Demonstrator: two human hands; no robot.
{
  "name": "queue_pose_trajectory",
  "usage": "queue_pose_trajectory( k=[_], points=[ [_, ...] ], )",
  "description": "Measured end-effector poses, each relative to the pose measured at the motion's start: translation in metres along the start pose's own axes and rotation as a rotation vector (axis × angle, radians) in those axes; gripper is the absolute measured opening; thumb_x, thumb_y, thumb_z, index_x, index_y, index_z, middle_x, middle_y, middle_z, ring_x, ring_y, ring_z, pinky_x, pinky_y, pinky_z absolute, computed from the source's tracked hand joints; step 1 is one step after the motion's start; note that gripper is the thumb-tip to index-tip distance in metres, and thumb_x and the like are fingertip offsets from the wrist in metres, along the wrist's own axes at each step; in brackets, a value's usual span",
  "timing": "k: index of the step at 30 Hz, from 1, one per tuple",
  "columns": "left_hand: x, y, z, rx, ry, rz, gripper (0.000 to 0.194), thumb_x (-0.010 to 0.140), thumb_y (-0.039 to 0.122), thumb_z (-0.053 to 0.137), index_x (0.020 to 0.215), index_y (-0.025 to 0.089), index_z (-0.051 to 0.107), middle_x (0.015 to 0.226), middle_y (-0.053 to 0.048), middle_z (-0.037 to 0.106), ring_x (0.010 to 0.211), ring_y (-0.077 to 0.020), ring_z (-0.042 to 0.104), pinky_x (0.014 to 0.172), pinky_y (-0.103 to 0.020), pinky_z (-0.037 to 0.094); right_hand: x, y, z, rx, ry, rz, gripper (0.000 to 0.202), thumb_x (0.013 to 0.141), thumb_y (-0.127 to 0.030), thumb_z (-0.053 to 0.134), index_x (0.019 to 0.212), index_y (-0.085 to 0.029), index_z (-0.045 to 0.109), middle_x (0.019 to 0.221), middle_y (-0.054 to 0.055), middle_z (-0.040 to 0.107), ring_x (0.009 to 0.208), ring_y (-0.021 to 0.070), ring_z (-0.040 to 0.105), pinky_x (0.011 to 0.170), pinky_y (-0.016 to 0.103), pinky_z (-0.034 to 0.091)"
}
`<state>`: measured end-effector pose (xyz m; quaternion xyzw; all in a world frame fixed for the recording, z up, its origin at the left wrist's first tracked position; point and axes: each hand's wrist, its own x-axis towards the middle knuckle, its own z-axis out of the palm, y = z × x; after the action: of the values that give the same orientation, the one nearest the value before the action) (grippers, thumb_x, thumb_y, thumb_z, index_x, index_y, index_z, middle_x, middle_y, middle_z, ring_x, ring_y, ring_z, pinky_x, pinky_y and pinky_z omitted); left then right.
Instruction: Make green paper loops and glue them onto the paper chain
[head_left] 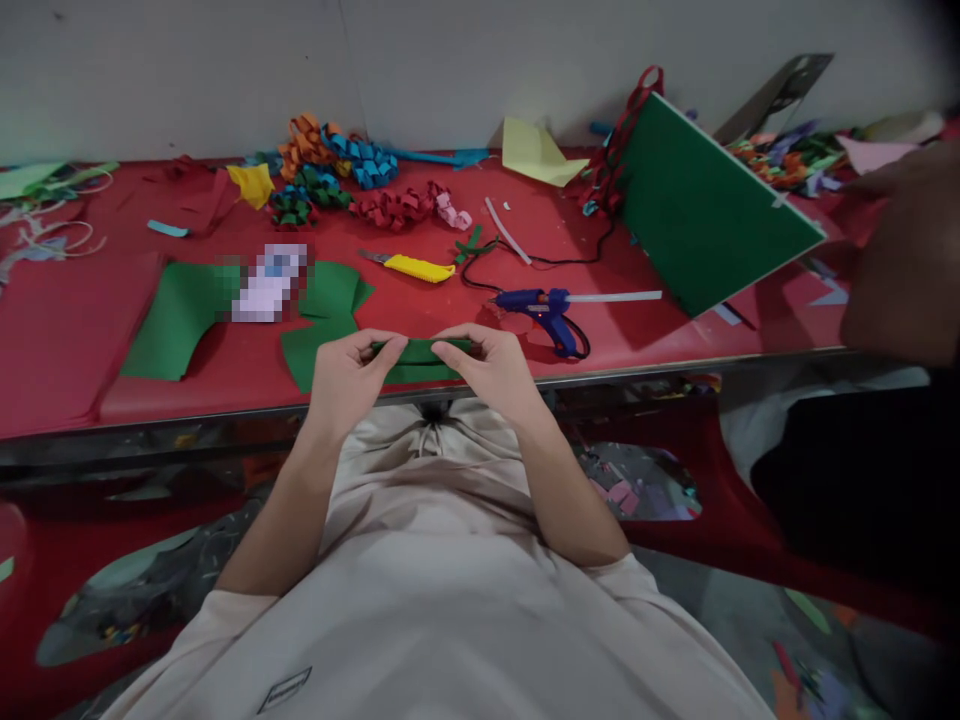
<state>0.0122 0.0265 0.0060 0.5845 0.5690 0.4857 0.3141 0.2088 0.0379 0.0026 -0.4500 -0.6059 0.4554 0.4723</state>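
Both hands pinch one folded strip of green paper (421, 351) above the table's front edge. My left hand (352, 372) is closed on its left end, thumb on top. Opposite it, my right hand (491, 368) closes the same way on the right end. Larger pieces of green paper (296, 355) lie under and left of the hands. A yellow utility knife (420, 268) rests just beyond them, blade pointing left. To the right of my right hand a blue glue gun (551, 318) lies on its side, a glue stick out of its back.
Paper chains (390, 205) in several colours lie along the back. A green board (712, 210) leans at the right, near another person's arm (911, 250). Red sheets (75, 340) are stacked at the left. A loose glue stick (508, 230) and the glue gun's black cord lie behind the gun.
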Motion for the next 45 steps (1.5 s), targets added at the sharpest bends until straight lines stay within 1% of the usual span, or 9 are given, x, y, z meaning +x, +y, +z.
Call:
queue_pose_trajectory(
  k=[6,15,23,27,29,33,38,42,45],
  points=[
    [-0.003,0.015,0.004,0.065,-0.031,0.083,0.025,0.087,0.041,0.071,0.088,0.018,0.079,0.074,-0.002,0.073,0.056,-0.0110,0.055,0.053,-0.022,0.043,-0.002,-0.003,-0.002,-0.017,0.033,-0.043,0.027,0.086,-0.042,0.073,0.089,-0.017,0.081,0.081,0.003,0.078,0.068,0.0144,0.064,0.064,0.025,0.048],
    [-0.007,0.014,0.000,0.202,0.050,0.098,0.026,0.089,0.042,0.071,0.084,0.018,0.080,0.080,-0.002,0.078,0.076,-0.0175,0.071,0.070,-0.024,0.055,-0.003,0.000,0.001,-0.028,-0.040,-0.085,0.031,0.091,-0.044,0.067,0.089,-0.015,0.077,0.080,0.002,0.073,0.069,0.0120,0.060,0.064,0.024,0.047],
    [-0.007,0.010,0.000,-0.047,0.036,-0.080,0.042,0.090,0.057,0.067,0.099,0.017,0.073,0.053,0.005,0.058,0.033,-0.0124,0.057,0.032,-0.020,0.039,-0.004,0.003,0.011,0.250,-0.112,0.085,0.038,0.078,-0.051,0.080,0.094,-0.019,0.067,0.077,-0.001,0.070,0.061,0.0140,0.069,0.058,0.025,0.055],
    [-0.007,0.006,-0.002,-0.190,-0.154,-0.142,0.060,0.081,0.051,0.080,0.127,0.017,0.063,0.052,0.006,0.058,0.044,-0.0198,0.069,0.039,-0.021,0.048,-0.003,0.010,0.012,0.261,-0.008,0.089,0.029,0.082,-0.044,0.077,0.093,-0.019,0.068,0.077,-0.001,0.072,0.058,0.0142,0.071,0.056,0.024,0.056],
    [-0.007,0.004,-0.006,-0.240,-0.221,-0.183,0.056,0.080,0.046,0.080,0.124,0.016,0.062,0.058,0.003,0.065,0.050,-0.0220,0.073,0.042,-0.022,0.052,-0.004,0.012,0.007,0.263,-0.035,0.076,0.027,0.084,-0.041,0.074,0.101,-0.020,0.072,0.084,0.000,0.074,0.060,0.0136,0.071,0.057,0.025,0.056],
    [-0.010,0.001,-0.013,-0.345,-0.238,-0.165,0.028,0.084,0.036,0.075,0.103,0.016,0.072,0.077,-0.004,0.075,0.066,-0.0227,0.078,0.057,-0.026,0.061,-0.006,0.007,-0.008,0.148,-0.172,-0.034,0.027,0.090,-0.023,0.059,0.109,-0.023,0.078,0.096,0.001,0.078,0.076,0.0138,0.073,0.070,0.026,0.058],
    [-0.016,0.003,-0.011,-0.277,-0.144,-0.144,0.024,0.084,0.037,0.077,0.096,0.016,0.076,0.080,-0.005,0.077,0.071,-0.0224,0.079,0.068,-0.029,0.066,-0.009,-0.004,-0.015,0.055,-0.286,-0.141,0.029,0.092,-0.023,0.056,0.109,-0.021,0.079,0.115,0.006,0.077,0.103,0.0195,0.071,0.085,0.031,0.057],
    [-0.018,0.002,-0.001,-0.219,-0.081,-0.106,0.041,0.081,0.041,0.082,0.112,0.016,0.073,0.076,-0.003,0.076,0.069,-0.0207,0.078,0.068,-0.027,0.066,-0.008,0.002,0.001,0.056,-0.131,-0.065,0.033,0.086,-0.034,0.074,0.116,-0.021,0.075,0.107,0.005,0.078,0.082,0.0159,0.071,0.076,0.029,0.058],
    [-0.018,0.000,0.002,-0.219,-0.104,-0.132,0.040,0.081,0.044,0.081,0.107,0.015,0.073,0.076,-0.003,0.076,0.070,-0.0213,0.079,0.069,-0.028,0.066,-0.006,0.009,0.010,0.169,-0.111,0.047,0.031,0.083,-0.036,0.078,0.108,-0.018,0.075,0.080,0.002,0.076,0.064,0.0142,0.070,0.064,0.028,0.058]
  ],
)
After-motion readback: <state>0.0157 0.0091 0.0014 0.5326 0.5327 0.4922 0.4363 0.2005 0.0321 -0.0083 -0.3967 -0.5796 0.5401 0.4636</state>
